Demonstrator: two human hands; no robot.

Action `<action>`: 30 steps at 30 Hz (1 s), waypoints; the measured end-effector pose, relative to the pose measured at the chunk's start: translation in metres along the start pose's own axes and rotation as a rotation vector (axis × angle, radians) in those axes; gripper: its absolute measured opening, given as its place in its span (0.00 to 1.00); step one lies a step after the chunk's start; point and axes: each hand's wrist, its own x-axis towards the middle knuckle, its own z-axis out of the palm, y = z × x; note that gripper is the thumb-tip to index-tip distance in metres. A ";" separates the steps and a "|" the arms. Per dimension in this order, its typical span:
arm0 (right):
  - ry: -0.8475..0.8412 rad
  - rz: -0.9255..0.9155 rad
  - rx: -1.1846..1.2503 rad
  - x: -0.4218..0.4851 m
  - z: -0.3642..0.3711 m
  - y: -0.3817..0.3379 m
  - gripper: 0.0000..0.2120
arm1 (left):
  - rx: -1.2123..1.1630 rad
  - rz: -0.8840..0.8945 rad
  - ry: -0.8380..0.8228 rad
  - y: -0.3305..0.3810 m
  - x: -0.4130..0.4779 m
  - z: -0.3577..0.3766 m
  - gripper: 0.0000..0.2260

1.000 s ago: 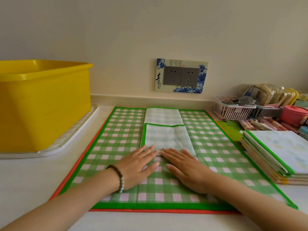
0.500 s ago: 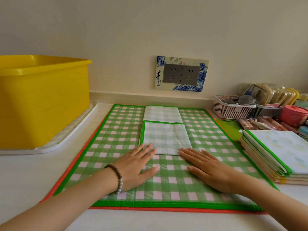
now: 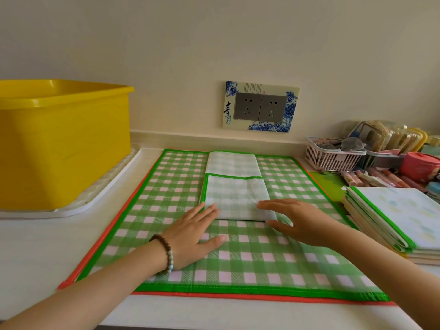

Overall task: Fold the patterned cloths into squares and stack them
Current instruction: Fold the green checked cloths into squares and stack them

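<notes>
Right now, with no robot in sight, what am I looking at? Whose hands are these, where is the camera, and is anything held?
No machine: a person's two bare hands, filmed by one camera worn on the head, looking down. A green checked cloth lies spread on the counter, with a paler folded cloth on it. The left hand rests flat, fingertips touching that cloth's near left corner. The right hand has fingers over the other near corner, thumb in front; whether it pinches it is unclear. A stack of folded cloths sits right, a yellow tub left.
</notes>
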 end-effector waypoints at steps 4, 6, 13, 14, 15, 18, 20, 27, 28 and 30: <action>-0.001 -0.047 -0.120 0.010 -0.006 -0.007 0.20 | -0.055 -0.044 0.043 -0.001 0.002 0.001 0.32; -0.015 -0.049 -0.178 0.013 -0.008 -0.009 0.20 | -0.066 -0.049 0.064 -0.001 0.003 0.000 0.31; 0.019 -0.013 -0.165 0.014 -0.006 -0.010 0.18 | -0.127 -0.020 0.125 -0.008 0.006 -0.006 0.26; 0.031 -0.017 -0.154 0.011 -0.005 -0.009 0.18 | -0.143 -0.014 0.128 -0.010 0.006 -0.007 0.25; 0.043 -0.025 -0.148 0.007 -0.004 -0.007 0.18 | -0.152 -0.004 0.132 -0.012 0.005 -0.008 0.25; 0.102 -0.080 -0.115 -0.013 -0.001 -0.004 0.17 | -0.140 0.044 0.140 -0.017 0.004 -0.010 0.24; 0.179 -0.130 -0.050 -0.031 0.000 -0.006 0.17 | -0.132 0.081 0.146 -0.019 0.004 -0.012 0.24; 0.276 -0.204 0.128 -0.071 0.003 -0.012 0.17 | 0.235 0.286 0.192 -0.014 0.007 -0.020 0.35; 0.281 -0.200 0.120 -0.072 0.003 -0.011 0.18 | 0.243 0.341 0.252 -0.014 0.006 -0.021 0.36; 0.261 -0.172 0.085 -0.070 0.002 -0.008 0.21 | 0.279 0.443 0.341 -0.017 0.001 -0.020 0.37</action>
